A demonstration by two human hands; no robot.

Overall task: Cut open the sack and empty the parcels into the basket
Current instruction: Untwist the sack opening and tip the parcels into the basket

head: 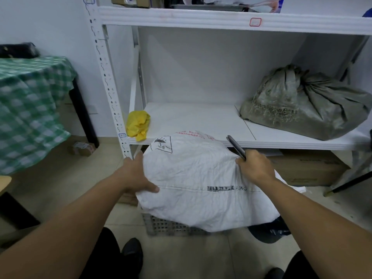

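- Floor (60,188): pale tiles; a small taped carton (81,149) lies by a dark table leg.
- Table, left: covered with a green checked cloth (30,101).
- Shelving unit (201,17): white metal, against a white wall.
- Lower shelf (191,121): carries a crumpled yellow plastic bag (138,123) at its left end and a grey-green sack (302,105), tied at the neck, at its right.
- Cardboard box (308,168): under the lower shelf, right.
- Basket (167,226): grey, perforated wall, on the floor before the shelving, largely covered from above.
- White sack (193,178): full, crinkled, printed in red and black; held over the basket.
- Dark plastic bag (269,232): just beside the basket, right.
- Left hand (134,174): clasps the white sack's left side, thumb pressed on top, fingers wrapped round the edge.
- Right hand (255,166): fist closed on a dark cutter (235,146) pointing up and away; knuckles touch the white sack's right edge.
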